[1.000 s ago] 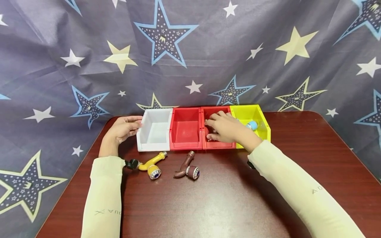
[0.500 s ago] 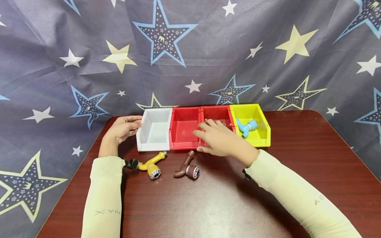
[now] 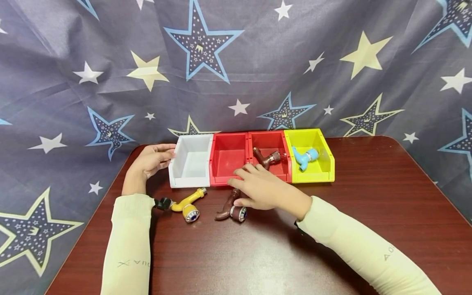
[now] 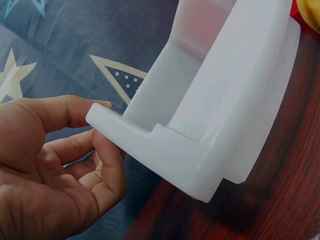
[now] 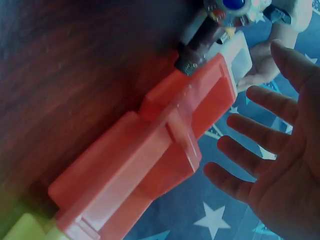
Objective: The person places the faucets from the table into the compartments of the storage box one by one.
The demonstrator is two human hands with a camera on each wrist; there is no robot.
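Note:
My left hand [image 3: 149, 162] pinches the side edge of the white bin [image 3: 189, 182] between finger and thumb; the left wrist view shows this hand [image 4: 65, 165] at the rim. With fingers spread and nothing held, my right hand [image 3: 271, 189] hovers at a brown faucet [image 3: 229, 207] lying on the table, overlapping part of it. The right wrist view shows that palm [image 5: 285, 165] bare. Left of the brown faucet lies a yellow faucet [image 3: 184, 204]. A second brown faucet [image 3: 266, 159] sits in the right-hand red bin [image 3: 271, 139], a blue faucet [image 3: 305, 158] in the yellow bin [image 3: 313, 177].
The bins stand side by side in a row at the back of the dark wooden table [image 3: 236, 258]. Between the white bin and the right-hand red one is another red bin [image 3: 229, 180]. A star-patterned cloth [image 3: 239, 57] hangs close behind them.
My right hand has come out of the right-hand red bin, leaving a brown faucet in it, and moved left and toward me over the other brown faucet. The left hand has stayed put.

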